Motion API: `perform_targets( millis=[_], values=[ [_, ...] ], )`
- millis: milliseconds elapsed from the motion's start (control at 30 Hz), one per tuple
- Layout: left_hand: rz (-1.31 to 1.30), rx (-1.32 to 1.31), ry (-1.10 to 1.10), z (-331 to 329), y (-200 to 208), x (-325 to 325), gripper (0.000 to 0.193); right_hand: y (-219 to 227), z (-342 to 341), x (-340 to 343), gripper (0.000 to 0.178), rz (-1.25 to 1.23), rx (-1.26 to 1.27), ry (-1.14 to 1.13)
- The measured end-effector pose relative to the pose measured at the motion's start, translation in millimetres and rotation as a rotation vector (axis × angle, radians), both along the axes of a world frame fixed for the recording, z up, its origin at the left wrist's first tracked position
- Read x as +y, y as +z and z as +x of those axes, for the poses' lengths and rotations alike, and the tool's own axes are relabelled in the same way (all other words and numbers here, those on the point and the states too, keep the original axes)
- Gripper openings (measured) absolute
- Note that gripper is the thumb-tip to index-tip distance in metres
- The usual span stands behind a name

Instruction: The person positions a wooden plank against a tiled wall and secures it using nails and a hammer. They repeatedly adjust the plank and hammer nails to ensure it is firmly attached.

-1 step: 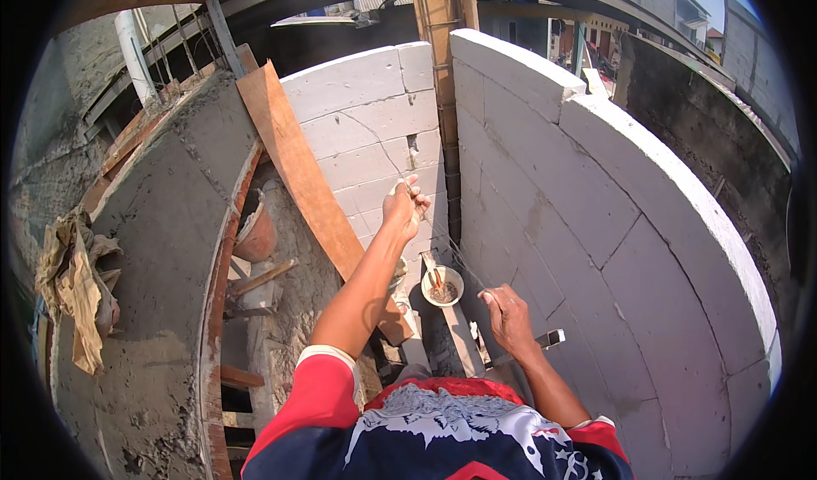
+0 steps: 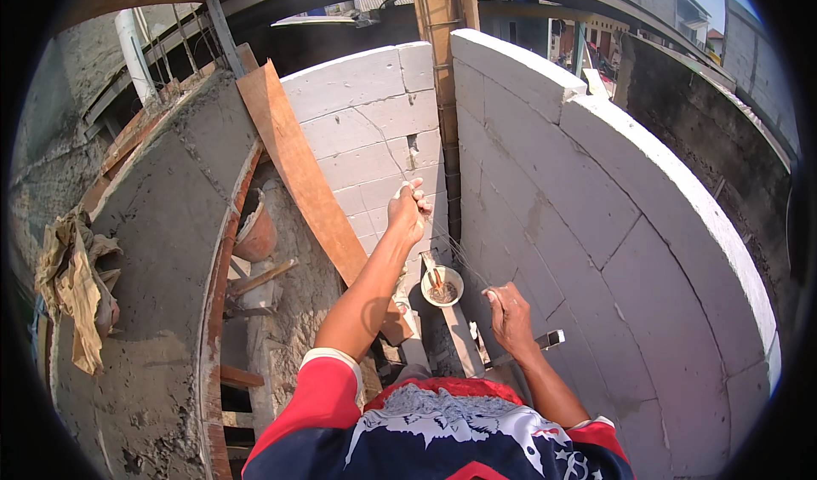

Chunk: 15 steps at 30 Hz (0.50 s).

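The left grip (image 2: 411,203) is raised at nearly twelve o'clock from the chest (image 2: 451,437), its fingers (image 2: 419,197) curled into a pinch with knuckles toward three. Its bare forearm (image 2: 374,288) points toward one o'clock. The right grip (image 2: 509,314) sits lower, between four and five o'clock from the left, folded into a loose fist with pale-dusted tips toward ten. The right forearm (image 2: 553,386) angles in between ten and eleven, elbow bent.
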<state>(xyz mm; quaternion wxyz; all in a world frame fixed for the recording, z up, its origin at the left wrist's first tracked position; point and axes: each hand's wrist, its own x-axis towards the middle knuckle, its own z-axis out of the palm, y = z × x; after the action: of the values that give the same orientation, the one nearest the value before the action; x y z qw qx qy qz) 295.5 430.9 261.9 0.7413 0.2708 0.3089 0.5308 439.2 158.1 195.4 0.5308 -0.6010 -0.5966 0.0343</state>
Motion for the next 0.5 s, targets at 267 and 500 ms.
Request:
perform_targets(
  millis=[267, 500],
  values=[
    [0.048, -0.209, -0.058, 50, 15, -36, 0.026, -45, 8, 13, 0.038, -0.815, 0.522, 0.569],
    [0.124, -0.358, -0.133, 32, 40, -41, 0.029, 47, 47, 3, 0.033, -0.005, 0.915, 0.292]
  ],
)
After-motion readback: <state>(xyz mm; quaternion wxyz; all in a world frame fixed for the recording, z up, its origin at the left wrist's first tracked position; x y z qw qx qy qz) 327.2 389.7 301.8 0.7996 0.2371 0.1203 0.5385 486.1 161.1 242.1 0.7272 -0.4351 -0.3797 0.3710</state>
